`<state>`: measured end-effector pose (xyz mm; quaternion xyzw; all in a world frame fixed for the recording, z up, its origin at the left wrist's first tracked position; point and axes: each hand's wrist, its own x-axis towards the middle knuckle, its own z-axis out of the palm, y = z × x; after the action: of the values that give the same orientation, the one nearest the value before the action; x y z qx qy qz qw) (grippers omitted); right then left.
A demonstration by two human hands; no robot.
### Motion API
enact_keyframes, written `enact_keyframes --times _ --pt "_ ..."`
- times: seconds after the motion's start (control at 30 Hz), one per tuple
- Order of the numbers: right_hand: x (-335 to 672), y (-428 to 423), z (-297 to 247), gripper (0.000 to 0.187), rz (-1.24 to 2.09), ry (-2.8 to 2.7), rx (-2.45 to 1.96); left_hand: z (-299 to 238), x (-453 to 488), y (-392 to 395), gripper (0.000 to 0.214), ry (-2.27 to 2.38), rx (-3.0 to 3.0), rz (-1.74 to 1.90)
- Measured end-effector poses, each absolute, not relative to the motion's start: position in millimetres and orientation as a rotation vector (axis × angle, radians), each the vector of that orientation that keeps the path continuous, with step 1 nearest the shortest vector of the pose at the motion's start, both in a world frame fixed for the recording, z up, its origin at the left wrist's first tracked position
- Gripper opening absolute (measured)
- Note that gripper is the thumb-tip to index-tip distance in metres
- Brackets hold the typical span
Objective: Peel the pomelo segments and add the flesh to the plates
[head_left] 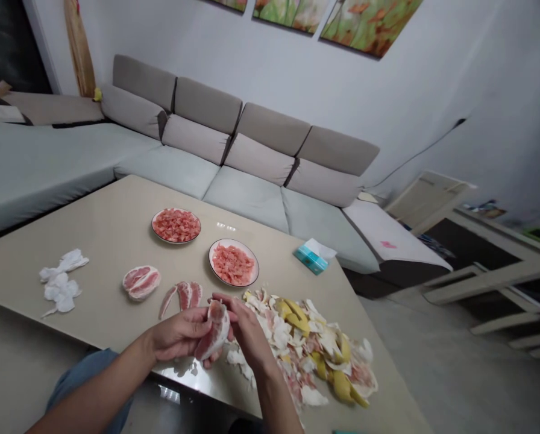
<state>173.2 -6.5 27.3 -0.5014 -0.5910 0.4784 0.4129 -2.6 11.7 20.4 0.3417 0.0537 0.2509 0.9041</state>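
Here we go, both hands are on it: the left hand (177, 335) and the right hand (248, 333) meet over the near edge of the pale beige worktop (93, 223), and between them sits a pomelo segment (217, 330), caught in a narrow two-handed grip. Take a look at that piece: coral-pink flesh packed with glistening pulp, a pale, papery membrane along its lower side, and a ragged tip poking up between the fingers. The left hand cradles it from the side, the right curls over from above, and both are closed right on the fruit. Just right of the grip, a big heap of peel (306, 352) sprawls across the worktop, white pith tumbled with yellow rind and pink scraps. Just beyond the grip lie a few loose pink segments (184, 295), and farther left of those a peeled pomelo chunk (141, 283) shows its rosy flesh. Out past the grip, two white plates hold mounds of pink pulp, the nearer plate (211, 271) ahead and the farther plate (153, 229) off to the left. Well left of the grip, crumpled white tissues (61, 280) lie on the worktop, while a teal tissue box (310, 256) sits well ahead near the far edge, in front of a grey sofa (247, 202).
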Motion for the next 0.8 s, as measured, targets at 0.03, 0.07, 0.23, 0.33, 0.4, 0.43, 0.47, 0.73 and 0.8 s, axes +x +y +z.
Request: enact_keyframes --times 0.03,0.07,0.23,0.33,0.4,0.43,0.47,0.73,0.8 --pt "176.6 -15.8 30.9 0.050 1.259 -1.404 -1.191 20.3 -0.9 11.1 0.045 0.125 0.695 0.531" --pt "178.6 -24.0 33.3 0.051 1.281 -1.353 -1.141 19.5 1.0 10.4 0.044 0.148 0.687 0.542" --pt "173.1 -43.2 35.6 0.058 1.202 -1.324 -1.063 10.8 10.7 6.2 0.042 0.359 0.691 0.605" --pt "168.3 -43.1 35.8 0.055 1.098 -1.348 -1.147 10.2 14.1 3.6 0.046 0.479 0.726 0.648" --pt "168.5 -42.1 35.7 0.054 1.039 -1.358 -1.199 13.8 14.2 3.2 0.053 0.506 0.810 0.658" --pt "169.6 -41.8 35.5 0.054 1.026 -1.357 -1.211 16.4 13.6 3.6 0.056 0.506 0.890 0.654" --pt "171.4 -41.7 35.3 0.055 1.024 -1.355 -1.216 19.1 12.7 4.3 0.059 0.507 0.987 0.651" --pt "178.1 -43.8 37.3 0.056 0.965 -1.369 -1.239 21.0 9.8 4.3 0.034 0.678 1.513 0.603" --pt "174.7 -44.4 36.5 0.055 0.905 -1.353 -1.267 19.2 11.2 2.0 0.032 0.713 1.603 0.627"
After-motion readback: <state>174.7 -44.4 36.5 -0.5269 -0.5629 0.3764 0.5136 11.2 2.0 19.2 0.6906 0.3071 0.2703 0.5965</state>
